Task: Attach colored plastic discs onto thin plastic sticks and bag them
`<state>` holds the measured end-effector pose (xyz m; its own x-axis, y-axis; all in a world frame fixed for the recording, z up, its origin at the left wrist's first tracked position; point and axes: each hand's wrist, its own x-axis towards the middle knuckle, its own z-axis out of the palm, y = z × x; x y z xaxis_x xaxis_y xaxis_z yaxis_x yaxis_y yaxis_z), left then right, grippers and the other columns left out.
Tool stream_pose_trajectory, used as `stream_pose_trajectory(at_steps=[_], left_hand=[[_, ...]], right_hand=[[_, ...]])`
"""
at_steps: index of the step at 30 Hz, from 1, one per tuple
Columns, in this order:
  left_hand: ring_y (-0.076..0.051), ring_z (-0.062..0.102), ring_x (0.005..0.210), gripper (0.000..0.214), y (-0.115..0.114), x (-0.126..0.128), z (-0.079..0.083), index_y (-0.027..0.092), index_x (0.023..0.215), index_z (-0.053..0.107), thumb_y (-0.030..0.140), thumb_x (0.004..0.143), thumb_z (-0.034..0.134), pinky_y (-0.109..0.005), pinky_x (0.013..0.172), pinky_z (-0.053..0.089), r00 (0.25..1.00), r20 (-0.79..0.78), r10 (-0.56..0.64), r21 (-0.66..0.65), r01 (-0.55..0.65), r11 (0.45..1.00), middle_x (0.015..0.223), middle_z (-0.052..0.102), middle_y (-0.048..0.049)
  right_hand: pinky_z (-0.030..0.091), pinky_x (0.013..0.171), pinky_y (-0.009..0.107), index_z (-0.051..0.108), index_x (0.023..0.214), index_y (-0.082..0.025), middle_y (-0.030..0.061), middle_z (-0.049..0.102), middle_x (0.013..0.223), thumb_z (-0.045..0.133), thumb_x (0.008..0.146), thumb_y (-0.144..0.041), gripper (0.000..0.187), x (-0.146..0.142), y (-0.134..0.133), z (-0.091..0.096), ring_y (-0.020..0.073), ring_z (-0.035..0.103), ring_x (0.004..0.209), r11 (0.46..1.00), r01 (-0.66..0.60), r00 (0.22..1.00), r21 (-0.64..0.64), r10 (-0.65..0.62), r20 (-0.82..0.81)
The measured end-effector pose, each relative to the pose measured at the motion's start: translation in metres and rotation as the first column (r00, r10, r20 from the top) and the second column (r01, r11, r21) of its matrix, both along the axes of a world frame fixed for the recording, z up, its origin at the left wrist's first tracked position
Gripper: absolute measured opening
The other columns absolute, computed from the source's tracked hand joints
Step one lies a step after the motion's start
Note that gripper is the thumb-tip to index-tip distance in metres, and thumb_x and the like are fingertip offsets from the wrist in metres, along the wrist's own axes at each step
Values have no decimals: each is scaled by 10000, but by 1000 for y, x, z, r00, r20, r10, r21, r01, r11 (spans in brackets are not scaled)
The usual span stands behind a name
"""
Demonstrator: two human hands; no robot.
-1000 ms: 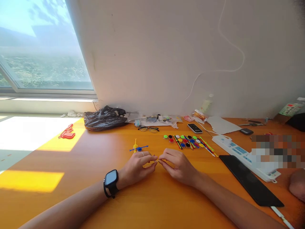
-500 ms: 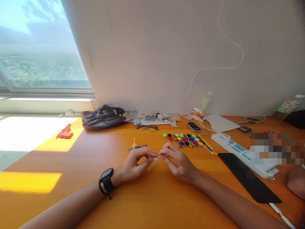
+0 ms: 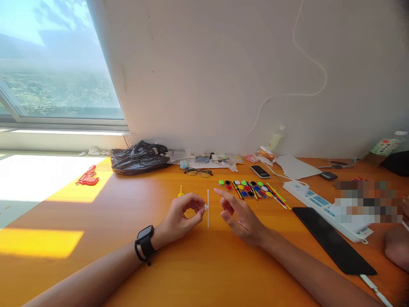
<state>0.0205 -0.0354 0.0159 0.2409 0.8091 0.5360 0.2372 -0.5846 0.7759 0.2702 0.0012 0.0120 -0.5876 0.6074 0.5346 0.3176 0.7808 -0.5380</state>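
Note:
Between thumb and forefinger, my left hand pinches a small white plastic toy piece by its hub. A thin white rod of that piece stands nearly upright at my fingertips. My right hand is just to the right, apart from the piece, with its forefinger stretched out and nothing in it. Behind my left hand a yellow toy piece partly shows; the rest of it is hidden. Beyond my right hand lie several coloured discs and coloured rods on the wooden table.
A red toy gun lies at the left. Along the wall are a black plastic bag, glasses and a phone. At the right are a power strip and a black tablet-like device. Part of another person's arm shows there.
My right hand has let go of the white piece and moved slightly right, its forefinger now extended. The white rod has swung from slanted to nearly upright in my left fingers.

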Motion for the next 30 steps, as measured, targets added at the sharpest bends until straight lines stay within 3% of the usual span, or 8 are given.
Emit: stream_pose_trajectory(at_steps=[1, 3, 5, 7, 11, 22, 26, 30], left_hand=[[-159, 703, 835, 100, 0, 0, 0, 160, 1025, 693, 217, 944, 679, -274, 786, 598, 1000, -1, 4, 6, -4, 1000, 966, 763, -74], [-159, 702, 829, 92, 0, 0, -2, 163, 1012, 693, 212, 934, 686, -272, 780, 596, 1000, 5, 28, 22, -28, 999, 956, 762, -68], [-156, 699, 827, 84, 0, 0, -3, 164, 1001, 694, 213, 933, 691, -270, 780, 594, 998, 20, 64, 31, -64, 997, 946, 756, -62], [-154, 699, 830, 83, 0, -1, -4, 162, 1000, 697, 218, 939, 692, -268, 788, 595, 995, 37, 91, 30, -93, 995, 939, 750, -59], [-158, 710, 852, 88, 2, -1, -7, 164, 1007, 700, 227, 945, 696, -274, 809, 602, 994, 55, 95, 31, -97, 995, 954, 752, -60], [-154, 706, 846, 72, 3, -1, -5, 197, 1004, 699, 257, 964, 702, -286, 808, 589, 987, 5, 162, 93, -161, 982, 944, 752, -34], [-149, 665, 818, 80, 4, -3, -7, 204, 995, 691, 249, 945, 733, -289, 794, 552, 985, -64, 163, 156, -151, 976, 913, 725, -24], [-159, 652, 841, 68, 3, -2, -8, 204, 996, 674, 215, 950, 722, -290, 789, 530, 987, -143, 75, 202, -45, 978, 931, 709, -37]], right_hand=[[492, 743, 298, 498, 1485, -246, 33, 601, 970, 451, 1086, -491, 470, 0, 0, -1, 158, 558, 771, 1000, -14, 1000, -14, 14, 12], [455, 693, 291, 662, 1132, -207, 21, 582, 863, 400, 1091, -540, 426, -1, 0, -2, 148, 517, 705, 996, -61, 997, -62, 64, 49], [380, 599, 281, 549, 724, -203, -10, 477, 665, 315, 1106, -559, 572, -1, 2, -4, 132, 426, 590, 982, -105, 992, -159, 115, 56], [290, 536, 288, 361, 590, -213, -27, 355, 575, 272, 1105, -589, 644, 0, 5, -6, 122, 334, 522, 962, -142, 989, -232, 150, 17], [279, 561, 302, 350, 559, -209, -11, 386, 611, 282, 1080, -663, 694, 1, 9, -8, 128, 365, 558, 966, -135, 991, -222, 130, -37], [335, 631, 301, 523, 607, -180, 20, 508, 670, 256, 1112, -582, 699, -3, 6, -6, 138, 467, 623, 982, -55, 978, -180, 89, 186], [370, 659, 292, 650, 809, -181, 14, 563, 723, 330, 1111, -541, 568, -4, 5, -4, 146, 503, 671, 986, -35, 981, -164, 66, 185], [367, 629, 261, 687, 1095, -200, -35, 529, 697, 494, 1071, -491, 350, -5, 2, -2, 126, 480, 632, 979, -15, 979, -205, 56, 194]])
